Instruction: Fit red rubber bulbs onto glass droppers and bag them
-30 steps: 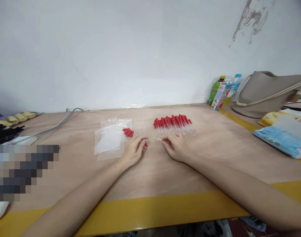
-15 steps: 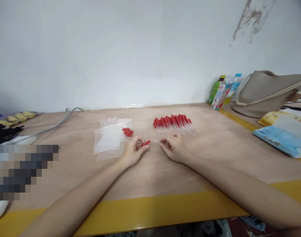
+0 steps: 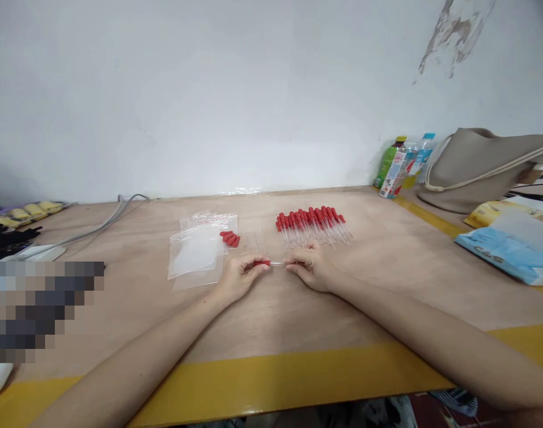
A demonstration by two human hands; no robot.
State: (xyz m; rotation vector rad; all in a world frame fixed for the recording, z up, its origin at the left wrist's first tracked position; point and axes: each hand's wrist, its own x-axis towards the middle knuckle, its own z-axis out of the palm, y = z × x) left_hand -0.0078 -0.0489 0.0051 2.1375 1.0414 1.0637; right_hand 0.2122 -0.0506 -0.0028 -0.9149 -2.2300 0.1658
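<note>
My left hand (image 3: 243,276) pinches a red rubber dropper bulb (image 3: 262,263), its open end facing right. A thin clear glass tube (image 3: 277,263) runs level from that end to my right hand (image 3: 311,267), whose fingers are closed on it. The tube meets the bulb; how deep it sits inside cannot be seen. Beyond my left hand lie several loose red bulbs (image 3: 230,239) and a few bare clear tubes (image 3: 253,239). Past my right hand, a row of droppers with red bulbs (image 3: 313,221) lies with the clear tips toward me.
Clear zip bags (image 3: 195,255) lie left of the loose bulbs. Bottles (image 3: 394,169), a grey bag (image 3: 480,169) and a blue packet (image 3: 505,252) are at the right. A grey cable (image 3: 106,223) crosses the left side. Yellow tape (image 3: 271,380) edges the table.
My left fingers have turned the bulb from a slant to level and cover more of it. The tube is now level too, and my right hand has shifted slightly left.
</note>
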